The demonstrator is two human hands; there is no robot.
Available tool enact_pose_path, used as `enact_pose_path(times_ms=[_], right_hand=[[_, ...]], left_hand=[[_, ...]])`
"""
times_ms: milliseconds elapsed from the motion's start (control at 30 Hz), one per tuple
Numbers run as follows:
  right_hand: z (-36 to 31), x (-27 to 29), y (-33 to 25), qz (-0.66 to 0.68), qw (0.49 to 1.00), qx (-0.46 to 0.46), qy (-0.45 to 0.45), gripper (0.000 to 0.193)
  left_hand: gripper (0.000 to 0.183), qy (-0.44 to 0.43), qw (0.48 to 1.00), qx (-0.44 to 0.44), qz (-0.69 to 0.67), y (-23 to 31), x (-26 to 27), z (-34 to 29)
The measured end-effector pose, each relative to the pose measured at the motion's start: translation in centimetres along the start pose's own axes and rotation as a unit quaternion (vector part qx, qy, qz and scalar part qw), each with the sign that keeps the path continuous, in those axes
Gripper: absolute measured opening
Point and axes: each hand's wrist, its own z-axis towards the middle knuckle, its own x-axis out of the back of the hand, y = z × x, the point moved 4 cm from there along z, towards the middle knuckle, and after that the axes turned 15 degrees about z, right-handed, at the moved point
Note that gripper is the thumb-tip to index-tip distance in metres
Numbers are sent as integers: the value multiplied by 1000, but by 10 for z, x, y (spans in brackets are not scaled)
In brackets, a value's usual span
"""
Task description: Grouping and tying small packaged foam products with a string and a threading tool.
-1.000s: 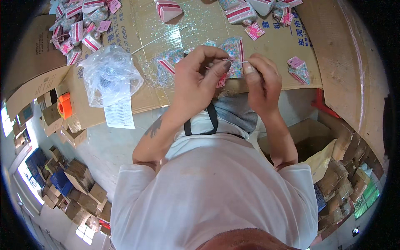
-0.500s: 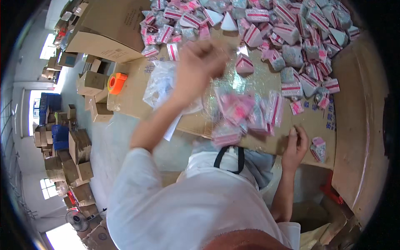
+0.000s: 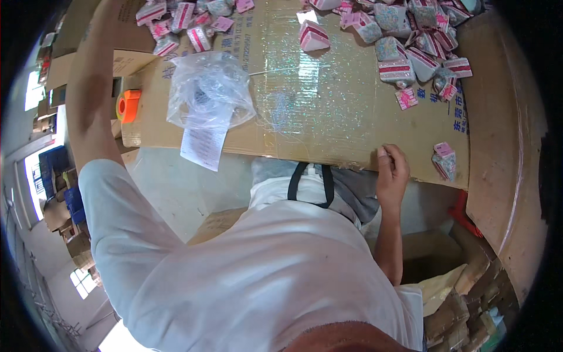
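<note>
My left arm (image 3: 92, 94) stretches up to the far left beside the large open carton. Its hand lies beyond the top of the picture. My right hand (image 3: 393, 176) rests at the near edge of the cardboard-covered table (image 3: 346, 129), fingers curled in and nothing visible in them. To its right lies a small clear-wrapped packet with a pink tag (image 3: 444, 161). A pink and white cake-slice-shaped piece (image 3: 314, 36) stands alone farther back. Between the arms sits a crumpled clear plastic bag (image 3: 211, 88) with a printed paper slip (image 3: 203, 144) hanging over the edge.
Many wrapped wedge pieces (image 3: 425, 61) are heaped at the back right, with a smaller group (image 3: 182, 17) at the back left. An orange tape roll (image 3: 128, 106) lies at the left table edge. A tall cardboard wall (image 3: 504, 129) bounds the right side.
My left arm has swung from the table's middle to the far left, its hand leaving the picture. The loose wrapped pieces near the front edge are gone from there. My right hand stays at the edge.
</note>
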Motion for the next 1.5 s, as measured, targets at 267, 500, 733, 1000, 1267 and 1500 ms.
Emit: enact_pose_path(times_ms=[267,500,733,1000,1267,1500], right_hand=[[10,-7,9,-17,997,-74,21,18],[33,-25,-13,-22,999,-8,-43,20],[52,-123,-7,301,939,-156,-54,44],[57,-56,-36,332,934,-125,42,52],[16,-26,-6,191,969,-157,-3,54],[2,-31,-6,121,984,-98,-84,41]], left_hand=[[28,-236,840,-313,374,-69,-136,-314],[14,-301,791,-339,411,-102,-166,-359],[19,-243,892,-329,194,-15,-179,-437],[13,-206,944,-138,217,-33,-168,-463],[18,-228,838,-165,468,-59,-184,-447],[15,-224,846,-199,441,-68,-183,-442]])
